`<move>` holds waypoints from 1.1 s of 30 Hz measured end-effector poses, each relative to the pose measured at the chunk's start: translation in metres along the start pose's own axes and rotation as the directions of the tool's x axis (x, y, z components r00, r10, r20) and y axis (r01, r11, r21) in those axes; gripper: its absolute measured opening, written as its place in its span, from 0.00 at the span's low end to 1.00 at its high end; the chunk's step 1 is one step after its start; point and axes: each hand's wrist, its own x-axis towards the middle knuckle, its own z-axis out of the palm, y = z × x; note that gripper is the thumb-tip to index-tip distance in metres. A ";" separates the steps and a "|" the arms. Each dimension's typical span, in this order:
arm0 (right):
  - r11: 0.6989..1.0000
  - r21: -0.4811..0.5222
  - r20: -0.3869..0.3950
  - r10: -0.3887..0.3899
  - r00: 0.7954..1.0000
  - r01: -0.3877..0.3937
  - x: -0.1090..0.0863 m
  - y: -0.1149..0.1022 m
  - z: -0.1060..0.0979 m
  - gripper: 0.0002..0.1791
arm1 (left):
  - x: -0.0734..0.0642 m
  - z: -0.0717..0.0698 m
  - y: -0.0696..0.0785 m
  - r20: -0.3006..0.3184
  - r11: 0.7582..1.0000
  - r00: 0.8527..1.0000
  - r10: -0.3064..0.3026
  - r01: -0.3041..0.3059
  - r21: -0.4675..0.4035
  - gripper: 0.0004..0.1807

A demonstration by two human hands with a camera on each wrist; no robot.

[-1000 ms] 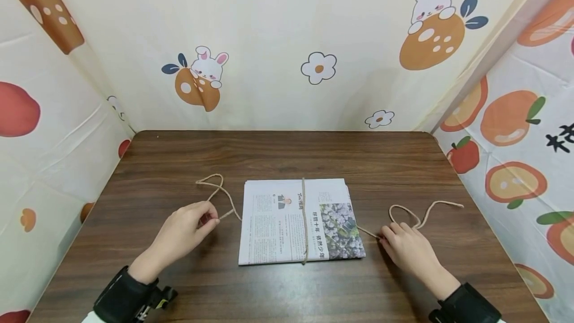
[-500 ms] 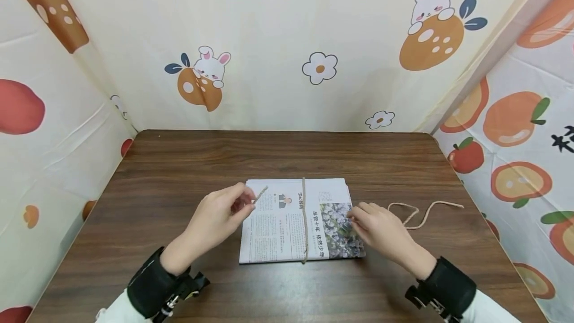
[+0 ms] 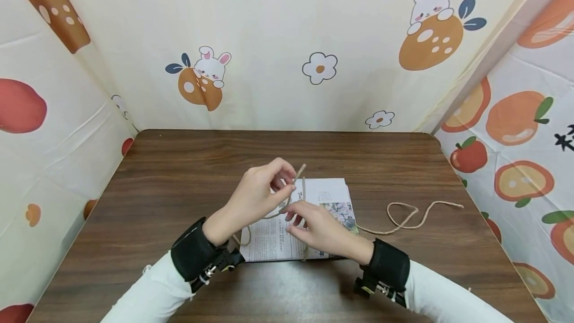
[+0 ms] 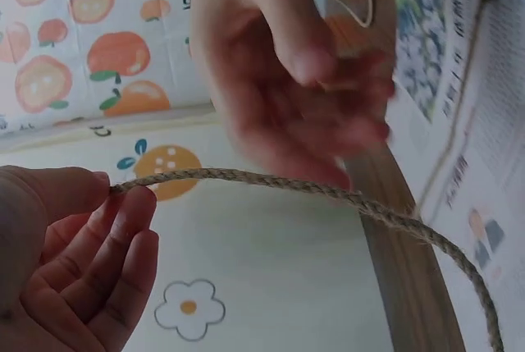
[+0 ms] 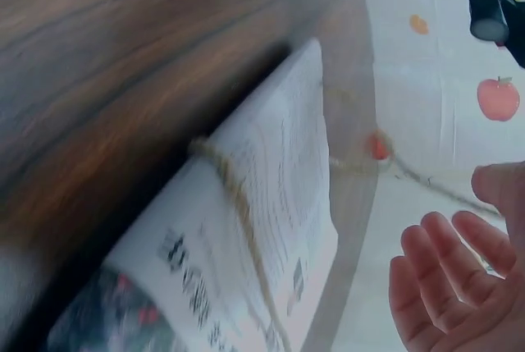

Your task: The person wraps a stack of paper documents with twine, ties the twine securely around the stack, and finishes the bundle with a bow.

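A folded stack of newspapers (image 3: 264, 243) lies on the table, with a twine strand (image 5: 244, 212) running across its top. Over the stack my left hand (image 3: 257, 191) pinches a twine (image 4: 303, 186) near its end between thumb and forefinger; a short tip sticks up past the fingers in the head view. From that grip the twine sags left over the papers. My right hand (image 3: 320, 226) hovers over the stack close to the twine, fingers loosely bent and apart (image 5: 451, 278). Whether it touches the twine is unclear; nothing shows in its grasp.
The other twine end (image 3: 378, 233) trails in loops on the wooden table (image 3: 202, 148) to the right of the papers. Printed curtains (image 3: 269, 24) stand behind and at both sides. Each wrist wears a black band with a camera (image 3: 197, 248).
My left hand has carried its twine end from the left side up over the newspapers. The right hand has let go of the right twine end and moved left above the stack.
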 end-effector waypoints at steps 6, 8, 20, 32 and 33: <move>0.990 0.092 -0.029 0.112 0.993 -0.109 0.008 0.000 0.004 0.06 | 0.008 0.008 0.005 0.003 0.996 1.000 0.007 -0.006 -0.087 0.08; 0.987 0.098 -0.043 0.133 0.990 -0.128 0.009 0.003 0.002 0.05 | 0.009 0.008 0.005 0.004 0.997 1.000 0.012 -0.012 -0.074 0.08; 0.926 0.077 -0.114 0.377 0.919 -0.370 -0.026 0.039 -0.053 0.04 | -0.024 0.000 -0.044 0.045 0.980 0.987 -0.156 0.149 0.132 0.03; 0.859 -0.022 -0.134 0.504 0.853 -0.511 -0.062 0.078 -0.116 0.08 | -0.056 -0.001 -0.089 0.076 0.887 0.914 -0.398 0.362 0.286 0.02; 0.853 -0.003 -0.127 0.518 0.846 -0.523 -0.065 0.081 -0.120 0.08 | -0.058 0.000 -0.093 0.081 0.879 0.908 -0.411 0.371 0.298 0.03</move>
